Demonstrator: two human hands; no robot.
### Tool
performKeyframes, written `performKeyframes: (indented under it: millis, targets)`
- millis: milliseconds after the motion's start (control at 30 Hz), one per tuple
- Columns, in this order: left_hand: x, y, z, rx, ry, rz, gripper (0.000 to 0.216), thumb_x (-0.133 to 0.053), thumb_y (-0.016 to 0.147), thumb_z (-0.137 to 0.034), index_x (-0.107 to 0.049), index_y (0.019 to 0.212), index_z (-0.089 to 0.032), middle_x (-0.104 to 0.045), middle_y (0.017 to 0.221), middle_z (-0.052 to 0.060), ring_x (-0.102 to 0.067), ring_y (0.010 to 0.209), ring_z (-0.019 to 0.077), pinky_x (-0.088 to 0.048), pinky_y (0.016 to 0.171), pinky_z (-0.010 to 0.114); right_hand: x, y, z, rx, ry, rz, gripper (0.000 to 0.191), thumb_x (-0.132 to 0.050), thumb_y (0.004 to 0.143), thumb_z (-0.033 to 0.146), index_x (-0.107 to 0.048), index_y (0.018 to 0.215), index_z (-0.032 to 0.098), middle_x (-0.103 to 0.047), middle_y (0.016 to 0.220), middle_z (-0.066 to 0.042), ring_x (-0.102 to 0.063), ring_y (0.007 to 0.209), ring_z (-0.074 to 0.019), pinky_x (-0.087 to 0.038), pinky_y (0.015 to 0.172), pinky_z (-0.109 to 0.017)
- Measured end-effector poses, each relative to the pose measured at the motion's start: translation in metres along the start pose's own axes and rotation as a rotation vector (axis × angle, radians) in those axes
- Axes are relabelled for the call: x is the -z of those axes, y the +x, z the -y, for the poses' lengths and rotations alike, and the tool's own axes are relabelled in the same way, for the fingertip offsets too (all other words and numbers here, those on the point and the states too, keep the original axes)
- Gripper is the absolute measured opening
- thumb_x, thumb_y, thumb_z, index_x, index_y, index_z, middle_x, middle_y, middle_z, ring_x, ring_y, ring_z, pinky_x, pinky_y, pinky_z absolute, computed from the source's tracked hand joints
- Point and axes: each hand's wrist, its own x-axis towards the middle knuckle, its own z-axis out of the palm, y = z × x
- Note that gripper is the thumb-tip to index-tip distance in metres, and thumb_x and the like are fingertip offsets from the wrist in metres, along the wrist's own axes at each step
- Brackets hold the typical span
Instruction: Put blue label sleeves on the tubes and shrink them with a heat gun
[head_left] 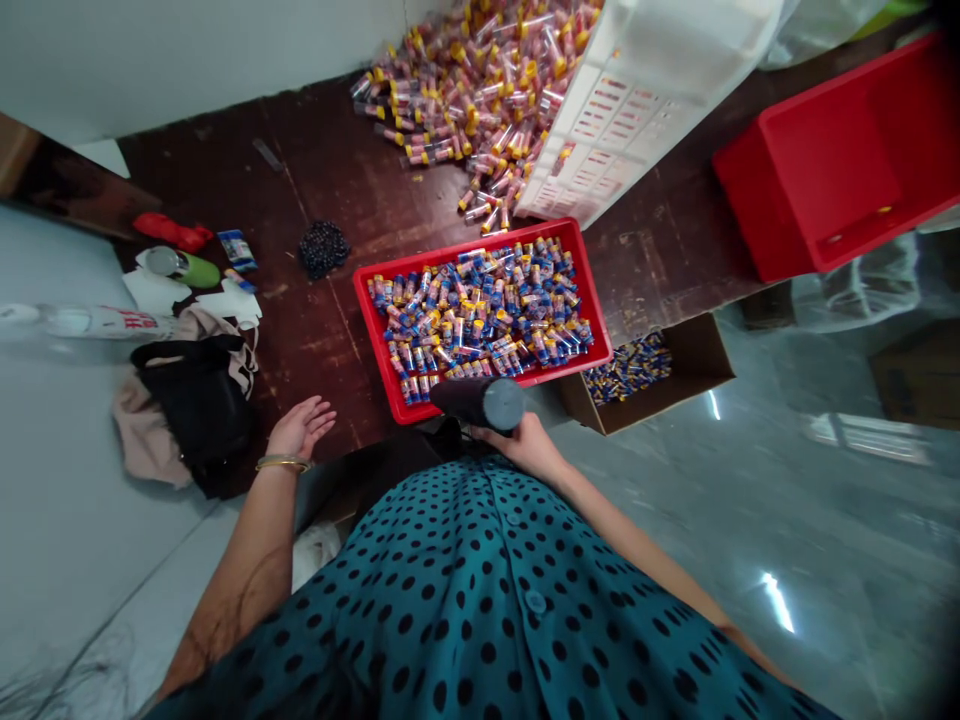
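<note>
My right hand point(525, 445) is closed round the handle of a black hair dryer point(463, 397), its round grey back end turned up and its barrel over the tray's near edge. Most of the handle is hidden. Just beyond is a red tray point(384, 378) filled with small clear tubes point(480, 310) with yellow caps and blue wrapping. My left hand point(301, 428) is open and holds nothing. Its fingers are loosely spread near the table's front edge, left of the tray and apart from it.
Yellow-capped tubes point(480, 110) lie heaped at the back beside a tilted white basket point(622, 120). A red bin point(780, 180) stands right. Below the table edge, a cardboard box point(701, 360) holds small pieces. A black bag point(199, 400) and a green-labelled jar point(196, 270) sit left.
</note>
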Motion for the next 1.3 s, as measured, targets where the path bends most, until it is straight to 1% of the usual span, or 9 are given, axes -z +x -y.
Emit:
performKeyframes:
  millis: [200,400,533,633,767,900,1033,1167,1300]
  targets:
    - [0.016,0.004,0.01,0.025,-0.022,-0.026,0.013,-0.054,0.084,-0.01,-0.062,0.094,-0.014,-0.068,0.085,0.006,-0.068,0.069,0.0142,-0.056,0.068,0.028,0.034,-0.009,-0.005,-0.061,-0.009,-0.094,0.033,-0.069,0.077,0.044,-0.07,0.086,0.012,-0.074,0.08,-0.008,-0.067,0.074,-0.0226,-0.053,0.071,-0.031]
    - [0.013,0.012,0.016,0.017,-0.025,-0.016,0.013,-0.053,0.086,-0.011,-0.063,0.094,-0.014,-0.068,0.085,0.006,-0.068,0.069,0.0141,-0.057,0.066,0.027,0.076,-0.011,-0.011,-0.163,-0.112,-0.546,0.044,-0.066,0.077,0.055,-0.069,0.074,0.012,-0.07,0.068,-0.009,-0.062,0.063,-0.0206,-0.048,0.059,-0.029]
    - [0.007,0.014,0.014,0.01,-0.017,0.018,0.014,-0.052,0.086,-0.01,-0.063,0.093,-0.015,-0.068,0.084,0.006,-0.069,0.07,0.0145,-0.057,0.066,0.027,0.102,-0.023,-0.025,-0.23,0.005,-0.497,0.049,-0.066,0.075,0.061,-0.069,0.072,0.012,-0.068,0.064,-0.008,-0.059,0.056,-0.0187,-0.046,0.052,-0.028]
    - [0.005,0.016,0.01,0.003,0.003,0.019,0.014,-0.053,0.085,-0.009,-0.064,0.091,-0.015,-0.069,0.084,0.006,-0.069,0.07,0.0148,-0.057,0.066,0.027,0.107,-0.034,-0.035,-0.264,-0.015,-0.575,0.048,-0.07,0.073,0.06,-0.069,0.073,0.012,-0.069,0.065,-0.009,-0.061,0.057,-0.0197,-0.046,0.052,-0.028]
    - [0.001,0.019,0.003,-0.001,0.026,0.021,0.014,-0.054,0.084,-0.01,-0.065,0.089,-0.016,-0.069,0.082,0.005,-0.069,0.069,0.0147,-0.057,0.067,0.027,0.096,-0.037,-0.035,-0.294,0.154,-0.485,0.049,-0.07,0.072,0.06,-0.069,0.083,0.012,-0.069,0.064,-0.008,-0.06,0.052,-0.0186,-0.046,0.048,-0.028]
    - [-0.011,0.02,-0.004,-0.024,0.046,0.044,0.014,-0.054,0.083,-0.01,-0.065,0.089,-0.016,-0.069,0.081,0.005,-0.069,0.068,0.0147,-0.057,0.066,0.026,0.081,-0.025,-0.021,-0.266,0.132,-0.544,0.048,-0.07,0.07,0.06,-0.066,0.071,0.012,-0.065,0.059,-0.007,-0.056,0.051,-0.0166,-0.044,0.047,-0.026]
    - [-0.024,0.016,-0.01,-0.018,0.081,0.073,0.013,-0.057,0.081,-0.01,-0.065,0.089,-0.016,-0.069,0.081,0.006,-0.069,0.069,0.0146,-0.057,0.066,0.025,0.068,-0.009,-0.006,-0.183,0.277,-0.33,0.047,-0.067,0.074,0.058,-0.068,0.084,0.012,-0.069,0.066,-0.007,-0.059,0.054,-0.0165,-0.047,0.051,-0.026]
    - [-0.028,0.011,-0.018,-0.049,0.101,0.069,0.012,-0.061,0.08,-0.013,-0.066,0.09,-0.017,-0.07,0.083,0.006,-0.069,0.069,0.0149,-0.058,0.066,0.026,0.062,0.001,-0.006,-0.128,0.159,-0.45,0.042,-0.068,0.074,0.055,-0.067,0.073,0.013,-0.068,0.064,-0.006,-0.059,0.057,-0.0167,-0.046,0.055,-0.026]
    - [-0.024,0.011,-0.022,-0.042,0.124,0.042,0.01,-0.059,0.083,-0.013,-0.065,0.089,-0.017,-0.069,0.083,0.006,-0.069,0.068,0.0142,-0.057,0.066,0.026,0.072,0.0,-0.015,-0.135,0.206,-0.398,0.044,-0.066,0.076,0.057,-0.068,0.078,0.013,-0.067,0.062,-0.005,-0.057,0.052,-0.0166,-0.044,0.051,-0.026]
